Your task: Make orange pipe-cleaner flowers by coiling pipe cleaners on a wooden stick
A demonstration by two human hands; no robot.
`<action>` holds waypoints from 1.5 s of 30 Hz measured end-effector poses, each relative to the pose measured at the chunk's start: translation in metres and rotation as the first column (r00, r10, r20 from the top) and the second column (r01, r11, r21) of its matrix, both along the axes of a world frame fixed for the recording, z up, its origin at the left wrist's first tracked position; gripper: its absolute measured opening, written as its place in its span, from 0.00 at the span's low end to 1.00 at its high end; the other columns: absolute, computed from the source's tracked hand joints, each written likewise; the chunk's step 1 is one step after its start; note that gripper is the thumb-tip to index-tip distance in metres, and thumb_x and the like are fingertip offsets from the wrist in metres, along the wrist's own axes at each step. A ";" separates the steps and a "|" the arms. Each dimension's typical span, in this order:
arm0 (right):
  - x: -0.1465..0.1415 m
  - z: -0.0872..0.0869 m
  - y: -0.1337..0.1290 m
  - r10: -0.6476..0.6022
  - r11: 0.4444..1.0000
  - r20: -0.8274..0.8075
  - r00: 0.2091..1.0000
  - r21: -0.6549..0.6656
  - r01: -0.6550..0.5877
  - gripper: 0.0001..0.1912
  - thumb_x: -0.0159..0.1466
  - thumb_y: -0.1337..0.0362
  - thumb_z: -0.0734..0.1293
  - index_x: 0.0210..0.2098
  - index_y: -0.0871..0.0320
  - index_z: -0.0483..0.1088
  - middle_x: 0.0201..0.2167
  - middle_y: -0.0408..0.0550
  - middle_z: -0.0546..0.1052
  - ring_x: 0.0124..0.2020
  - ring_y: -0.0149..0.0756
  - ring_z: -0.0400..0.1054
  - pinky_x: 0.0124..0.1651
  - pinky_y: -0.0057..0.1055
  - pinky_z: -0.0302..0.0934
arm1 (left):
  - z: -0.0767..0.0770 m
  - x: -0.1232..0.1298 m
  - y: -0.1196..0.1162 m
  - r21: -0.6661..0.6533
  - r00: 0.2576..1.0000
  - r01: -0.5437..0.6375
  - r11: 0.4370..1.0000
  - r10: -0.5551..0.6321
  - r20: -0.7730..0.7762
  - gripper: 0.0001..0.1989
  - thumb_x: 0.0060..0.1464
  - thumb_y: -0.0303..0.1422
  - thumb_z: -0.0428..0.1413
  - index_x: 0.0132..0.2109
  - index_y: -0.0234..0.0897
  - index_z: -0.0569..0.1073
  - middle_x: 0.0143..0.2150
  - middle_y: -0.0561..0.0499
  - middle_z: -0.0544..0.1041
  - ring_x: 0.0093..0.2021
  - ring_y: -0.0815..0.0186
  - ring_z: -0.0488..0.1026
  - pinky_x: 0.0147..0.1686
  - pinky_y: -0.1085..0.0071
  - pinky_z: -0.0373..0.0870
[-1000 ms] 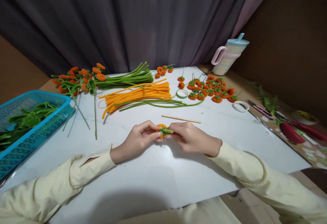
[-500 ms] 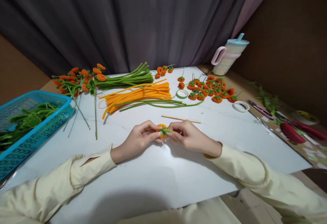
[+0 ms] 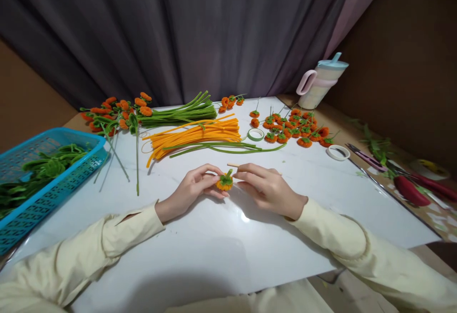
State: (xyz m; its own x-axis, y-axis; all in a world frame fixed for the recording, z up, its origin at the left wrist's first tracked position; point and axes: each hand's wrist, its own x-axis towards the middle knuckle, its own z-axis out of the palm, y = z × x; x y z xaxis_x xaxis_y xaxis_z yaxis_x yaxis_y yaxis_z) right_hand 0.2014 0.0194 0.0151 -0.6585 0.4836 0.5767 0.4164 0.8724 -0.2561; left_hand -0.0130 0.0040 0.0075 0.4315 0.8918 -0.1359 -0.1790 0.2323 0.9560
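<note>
My left hand [image 3: 193, 188] pinches a small yellow-orange pipe-cleaner flower head [image 3: 224, 184] between thumb and fingers, over the white tabletop. Its green leafy top and short green stub face up and toward the right. Close on the right side of it, my right hand [image 3: 262, 186] has its fingers spread and bent, with a small gap showing between fingertips and flower head. Behind that hand lies a thin wooden stick [image 3: 233, 165], mostly covered by it. Green pipe cleaners [image 3: 228, 146] and a bundle of orange pipe cleaners [image 3: 200, 134] lie farther back.
A blue basket [image 3: 78, 160] of green leaf pieces stands at left. Orange flower heads [image 3: 303, 129] cluster at right, near a green tape roll [image 3: 255, 135] and a white tape roll [image 3: 337, 152]. Red-handled pliers [image 3: 412, 191] and a lidded cup [image 3: 323, 82] are along the right edge.
My right fingers have come away from the flower head's green stub. The flower head has tilted more upright in my left hand, and the right hand now covers most of the stick.
</note>
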 end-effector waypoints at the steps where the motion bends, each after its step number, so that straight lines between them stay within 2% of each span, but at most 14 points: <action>1: 0.000 -0.002 0.000 0.001 0.995 0.040 0.999 0.097 -0.005 0.09 0.65 0.71 0.57 0.42 0.61 0.66 0.40 0.54 0.74 0.41 0.36 0.68 0.33 0.27 0.62 | 0.000 0.001 0.000 -0.004 1.000 0.001 1.000 -0.001 -0.012 0.13 0.53 0.36 0.57 0.42 0.33 0.66 0.33 0.46 0.78 0.33 0.60 0.78 0.36 0.65 0.75; 4: -0.001 -0.007 0.002 -0.002 0.953 0.118 0.993 0.301 -0.033 0.11 0.65 0.74 0.54 0.41 0.64 0.66 0.37 0.54 0.74 0.41 0.37 0.69 0.37 0.30 0.64 | 0.000 0.004 0.000 -0.023 0.998 0.018 1.000 -0.019 -0.059 0.15 0.53 0.38 0.57 0.43 0.32 0.65 0.31 0.45 0.78 0.33 0.60 0.78 0.36 0.65 0.74; 7: -0.001 -0.008 0.003 0.003 0.937 0.178 0.984 0.344 -0.065 0.14 0.67 0.74 0.51 0.38 0.65 0.66 0.35 0.55 0.74 0.37 0.36 0.69 0.35 0.31 0.65 | 0.001 0.004 0.001 -0.002 0.985 0.087 0.996 -0.086 -0.147 0.16 0.57 0.41 0.52 0.45 0.33 0.64 0.29 0.45 0.78 0.30 0.62 0.77 0.33 0.67 0.74; 10: 0.001 -0.007 0.005 -0.009 0.943 0.237 0.971 0.326 -0.071 0.16 0.68 0.73 0.48 0.37 0.66 0.66 0.33 0.55 0.72 0.32 0.34 0.68 0.31 0.29 0.63 | 0.006 -0.002 0.004 0.248 0.896 0.202 0.947 -0.076 -0.437 0.15 0.59 0.40 0.49 0.47 0.33 0.67 0.28 0.48 0.76 0.27 0.66 0.74 0.27 0.73 0.70; 11: 0.001 -0.007 0.005 -0.013 0.944 0.258 0.966 0.321 -0.073 0.16 0.68 0.73 0.48 0.37 0.66 0.66 0.33 0.55 0.72 0.30 0.33 0.67 0.29 0.28 0.62 | 0.008 -0.005 0.006 0.388 0.834 0.264 0.883 -0.006 -0.552 0.14 0.59 0.39 0.49 0.47 0.34 0.68 0.30 0.49 0.76 0.27 0.68 0.73 0.27 0.73 0.69; 13: 0.001 -0.007 0.004 -0.014 0.945 0.299 0.954 0.316 -0.085 0.16 0.68 0.73 0.48 0.36 0.66 0.66 0.32 0.54 0.71 0.27 0.32 0.65 0.26 0.27 0.60 | 0.012 -0.011 0.008 0.615 0.695 0.439 0.655 0.186 -0.694 0.12 0.59 0.36 0.49 0.46 0.35 0.71 0.34 0.48 0.76 0.31 0.68 0.72 0.32 0.73 0.67; 15: 0.000 -0.008 0.004 -0.005 0.945 0.339 0.941 0.310 -0.106 0.16 0.68 0.73 0.49 0.36 0.67 0.66 0.31 0.53 0.71 0.25 0.31 0.63 0.25 0.27 0.58 | 0.014 -0.015 0.009 0.678 0.589 0.615 0.402 0.337 -0.734 0.12 0.61 0.34 0.47 0.44 0.34 0.72 0.35 0.47 0.76 0.34 0.66 0.72 0.35 0.71 0.67; 17: -0.002 -0.009 0.004 0.003 0.945 0.371 0.929 0.303 -0.124 0.17 0.69 0.72 0.48 0.37 0.67 0.66 0.31 0.52 0.70 0.25 0.31 0.62 0.25 0.27 0.57 | 0.014 -0.016 0.009 0.647 0.519 0.728 0.226 0.436 -0.735 0.12 0.62 0.32 0.45 0.42 0.33 0.72 0.34 0.47 0.75 0.34 0.65 0.71 0.34 0.70 0.66; 19: -0.003 -0.009 0.003 0.005 0.945 0.388 0.922 0.300 -0.131 0.17 0.69 0.73 0.47 0.36 0.66 0.66 0.30 0.52 0.70 0.25 0.30 0.61 0.25 0.27 0.56 | 0.014 -0.016 0.009 0.611 0.481 0.781 0.127 0.500 -0.720 0.12 0.62 0.31 0.44 0.40 0.32 0.71 0.32 0.47 0.75 0.32 0.65 0.70 0.31 0.70 0.65; 22: -0.003 -0.010 0.004 0.011 0.938 0.408 0.913 0.311 -0.150 0.18 0.69 0.73 0.47 0.36 0.66 0.66 0.30 0.52 0.69 0.25 0.30 0.60 0.25 0.27 0.56 | 0.012 -0.015 0.008 0.542 0.438 0.840 0.034 0.548 -0.713 0.12 0.63 0.27 0.42 0.40 0.31 0.69 0.32 0.46 0.73 0.32 0.65 0.68 0.29 0.71 0.65; 26: -0.003 -0.012 0.002 0.021 0.912 0.420 0.907 0.365 -0.189 0.17 0.68 0.74 0.49 0.35 0.67 0.66 0.29 0.52 0.68 0.27 0.32 0.61 0.24 0.28 0.54 | 0.009 -0.014 0.007 0.484 0.407 0.874 -0.041 0.605 -0.684 0.13 0.63 0.23 0.39 0.40 0.30 0.67 0.31 0.45 0.72 0.31 0.65 0.67 0.27 0.71 0.64; 37: -0.008 -0.020 -0.006 0.043 0.809 0.400 0.916 0.523 -0.267 0.14 0.64 0.77 0.52 0.28 0.66 0.66 0.26 0.53 0.67 0.24 0.33 0.60 0.21 0.30 0.53 | -0.005 -0.013 0.006 0.591 0.505 0.804 -0.067 0.600 -0.620 0.08 0.60 0.25 0.45 0.38 0.29 0.68 0.32 0.45 0.72 0.30 0.64 0.67 0.28 0.69 0.67; 41: -0.008 -0.021 -0.004 0.066 0.818 0.391 0.918 0.505 -0.274 0.14 0.64 0.77 0.52 0.28 0.66 0.66 0.26 0.52 0.67 0.24 0.33 0.61 0.22 0.30 0.54 | -0.002 -0.012 0.007 0.573 0.512 0.810 -0.124 0.626 -0.589 0.10 0.60 0.22 0.42 0.39 0.28 0.68 0.32 0.44 0.73 0.30 0.64 0.68 0.28 0.69 0.68; 45: -0.001 -0.019 0.003 0.116 0.889 0.403 0.908 0.366 -0.276 0.15 0.65 0.75 0.51 0.29 0.65 0.66 0.26 0.51 0.68 0.24 0.32 0.61 0.22 0.29 0.55 | -0.002 -0.014 0.010 0.568 0.535 0.804 -0.175 0.628 -0.565 0.10 0.60 0.21 0.43 0.42 0.26 0.69 0.34 0.42 0.74 0.32 0.63 0.69 0.31 0.68 0.69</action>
